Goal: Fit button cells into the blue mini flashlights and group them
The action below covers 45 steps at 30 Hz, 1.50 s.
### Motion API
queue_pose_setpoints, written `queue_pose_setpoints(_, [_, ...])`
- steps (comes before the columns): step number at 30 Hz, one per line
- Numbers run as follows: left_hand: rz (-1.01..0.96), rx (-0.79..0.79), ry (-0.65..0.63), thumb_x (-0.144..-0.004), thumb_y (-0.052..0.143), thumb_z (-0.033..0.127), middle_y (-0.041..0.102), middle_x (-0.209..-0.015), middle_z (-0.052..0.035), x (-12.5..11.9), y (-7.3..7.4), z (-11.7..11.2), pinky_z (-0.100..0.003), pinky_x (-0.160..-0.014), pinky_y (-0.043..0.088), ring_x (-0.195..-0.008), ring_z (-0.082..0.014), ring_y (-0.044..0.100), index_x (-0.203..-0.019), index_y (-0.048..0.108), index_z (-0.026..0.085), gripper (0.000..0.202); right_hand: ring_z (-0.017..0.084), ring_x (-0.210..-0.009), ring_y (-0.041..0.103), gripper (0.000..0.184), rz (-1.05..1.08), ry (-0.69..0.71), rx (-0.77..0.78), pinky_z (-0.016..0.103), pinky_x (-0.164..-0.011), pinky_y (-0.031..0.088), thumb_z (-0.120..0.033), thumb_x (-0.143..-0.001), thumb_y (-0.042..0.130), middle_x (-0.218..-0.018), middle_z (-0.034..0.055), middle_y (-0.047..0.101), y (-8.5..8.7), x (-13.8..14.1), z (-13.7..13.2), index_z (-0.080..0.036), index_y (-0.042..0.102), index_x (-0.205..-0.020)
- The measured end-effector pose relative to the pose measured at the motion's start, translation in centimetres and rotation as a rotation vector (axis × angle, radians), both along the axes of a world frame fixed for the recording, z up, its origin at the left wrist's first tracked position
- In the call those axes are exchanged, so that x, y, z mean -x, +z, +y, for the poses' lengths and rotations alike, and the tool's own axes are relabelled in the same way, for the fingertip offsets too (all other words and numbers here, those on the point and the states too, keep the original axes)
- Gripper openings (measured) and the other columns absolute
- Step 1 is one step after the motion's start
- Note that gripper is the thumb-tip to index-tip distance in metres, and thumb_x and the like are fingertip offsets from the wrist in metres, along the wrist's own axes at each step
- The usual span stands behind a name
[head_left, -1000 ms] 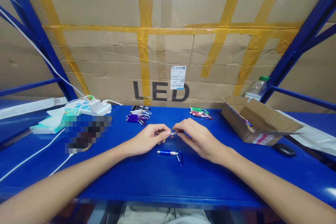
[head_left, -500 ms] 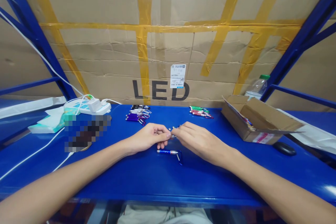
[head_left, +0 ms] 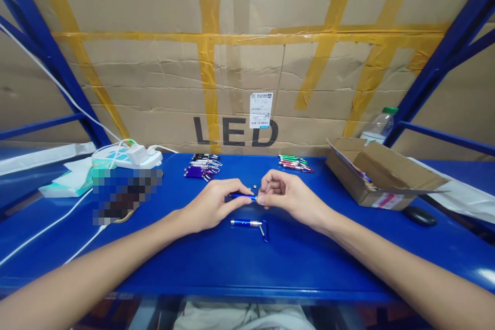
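Note:
My left hand (head_left: 216, 202) pinches a slim blue penlight tube (head_left: 244, 196) between thumb and fingers, lying level above the table. At the tube's right end, my right hand (head_left: 284, 195) has its thumb and forefinger pressed together and its other fingers curled. Something small and silvery shows at those fingertips, too small to name. Just behind them, a small round silver piece (head_left: 254, 186) like a button cell rests on the table. Nearer to me lies a blue keychain penlight (head_left: 246, 223) with a blue carabiner clip (head_left: 265, 232) at its right end.
Black, silver and purple penlights (head_left: 199, 169) lie at the back left, green and red ones (head_left: 293, 163) at the back right. An open cardboard box (head_left: 381, 198) and black mouse (head_left: 419, 216) stand right. A power strip (head_left: 152, 158) and pixelated object (head_left: 127, 198) lie left.
My left hand now holds the blue tube, which did not show before. My right hand has turned, its fingers curling at the tube's end. The lying blue penlight stays in place.

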<state>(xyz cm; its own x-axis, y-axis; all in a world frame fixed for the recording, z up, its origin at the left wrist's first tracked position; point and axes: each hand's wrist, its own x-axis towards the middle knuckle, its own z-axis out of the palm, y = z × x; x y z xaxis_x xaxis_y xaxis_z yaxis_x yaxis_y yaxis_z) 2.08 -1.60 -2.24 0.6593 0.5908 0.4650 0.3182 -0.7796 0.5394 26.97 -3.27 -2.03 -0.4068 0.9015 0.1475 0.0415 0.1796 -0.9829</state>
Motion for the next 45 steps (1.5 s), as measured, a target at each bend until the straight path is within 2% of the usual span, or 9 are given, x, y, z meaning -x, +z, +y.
queue_pose_setpoints(7, [0.007,-0.467,-0.11,-0.11,0.058,0.02,0.076,-0.107,-0.0124,0.4,0.0,0.0,-0.03,-0.088,0.058,-0.098,-0.0206,0.071,-0.125,0.069,0.013,0.02,0.011,-0.069,0.067,0.049,0.206,0.014,0.391,0.023,-0.072,0.055,-0.032,-0.059,0.106,-0.066,-0.0056,0.067,0.1,0.2,-0.1,-0.017,0.068,-0.086])
queue_pose_setpoints(11, [-0.052,-0.479,-0.108,-0.108,0.06,0.017,0.077,-0.107,-0.0129,0.2,0.1,0.0,-0.03,-0.089,0.058,-0.098,-0.0205,0.071,-0.122,0.071,0.012,0.018,0.011,-0.072,0.068,0.047,0.225,0.039,0.393,0.024,-0.074,0.056,-0.032,-0.062,0.105,-0.072,-0.0037,0.07,0.2,0.4,-0.2,-0.018,0.069,-0.09])
queue_pose_setpoints(16, [-0.161,-0.057,0.077,-0.103,0.072,0.028,0.08,-0.1,-0.006,-0.5,0.2,-0.2,-0.028,-0.084,0.057,-0.09,-0.0185,0.074,-0.109,0.079,0.018,0.014,0.015,-0.073,0.067,0.033,0.069,-0.012,-0.075,0.029,-0.072,0.055,-0.045,-0.085,0.089,-0.08,0.0,0.072,-0.1,0.5,-0.3,-0.019,0.07,-0.091])
queue_pose_setpoints(23, [-0.304,0.486,0.078,-0.094,0.078,0.045,0.077,-0.085,-0.0053,-1.3,0.1,-0.2,-0.028,-0.071,0.058,-0.072,-0.0159,0.07,-0.103,0.079,0.014,0.032,0.017,-0.078,0.069,0.01,-0.266,-0.121,-0.574,0.029,-0.075,0.052,-0.03,-0.106,0.065,-0.087,0.0006,0.074,-0.4,-0.3,-0.6,-0.023,0.069,-0.1])
queue_pose_setpoints(29, [-0.303,0.65,0.044,-0.088,0.083,0.051,0.075,-0.079,-0.0055,-1.3,-0.1,0.3,-0.029,-0.069,0.058,-0.069,-0.015,0.068,-0.099,0.076,0.011,0.042,0.019,-0.087,0.066,0.012,-0.539,-0.112,-1.002,0.03,-0.078,0.052,-0.027,-0.113,0.054,-0.097,0.0057,0.072,-0.4,-1.1,-0.3,-0.022,0.065,-0.109])
queue_pose_setpoints(33, [-0.287,0.627,0.032,-0.089,0.082,0.047,0.076,-0.081,-0.0052,-1.3,-0.3,0.2,-0.029,-0.072,0.059,-0.072,-0.0156,0.069,-0.1,0.077,0.012,0.038,0.021,-0.087,0.064,0.02,-0.63,-0.075,-1.131,0.033,-0.076,0.051,-0.026,-0.115,0.048,-0.096,0.0095,0.072,-0.2,-1.3,-0.5,-0.019,0.066,-0.113])
queue_pose_setpoints(36, [-0.246,0.521,0.039,-0.094,0.078,0.042,0.078,-0.088,-0.0058,-1.1,-0.3,0.0,-0.029,-0.075,0.059,-0.077,-0.0172,0.072,-0.103,0.079,0.014,0.029,0.022,-0.086,0.066,0.023,-0.575,-0.068,-0.979,0.034,-0.077,0.051,-0.033,-0.114,0.051,-0.096,0.009,0.073,0.0,-1.0,-0.8,-0.021,0.068,-0.106])
queue_pose_setpoints(42, [-0.11,-0.114,-0.03,-0.104,0.069,0.026,0.08,-0.104,-0.009,-0.1,-0.2,0.0,-0.03,-0.087,0.057,-0.096,-0.0196,0.074,-0.112,0.078,0.016,0.015,0.015,-0.066,0.065,0.04,-0.1,0.04,0.039,0.028,-0.063,0.053,-0.055,-0.087,0.086,-0.078,0.0028,0.074,0.4,0.0,-0.7,-0.019,0.07,-0.088])
queue_pose_setpoints(45, [-0.101,-0.286,-0.118,-0.107,0.064,0.02,0.078,-0.107,-0.0111,0.2,-0.3,0.1,-0.03,-0.09,0.058,-0.099,-0.0197,0.073,-0.119,0.075,0.015,0.017,0.01,-0.062,0.061,0.045,0.047,0.131,0.357,0.023,-0.06,0.052,-0.05,-0.071,0.099,-0.076,0.0017,0.073,0.5,0.0,-0.4,-0.016,0.071,-0.083])
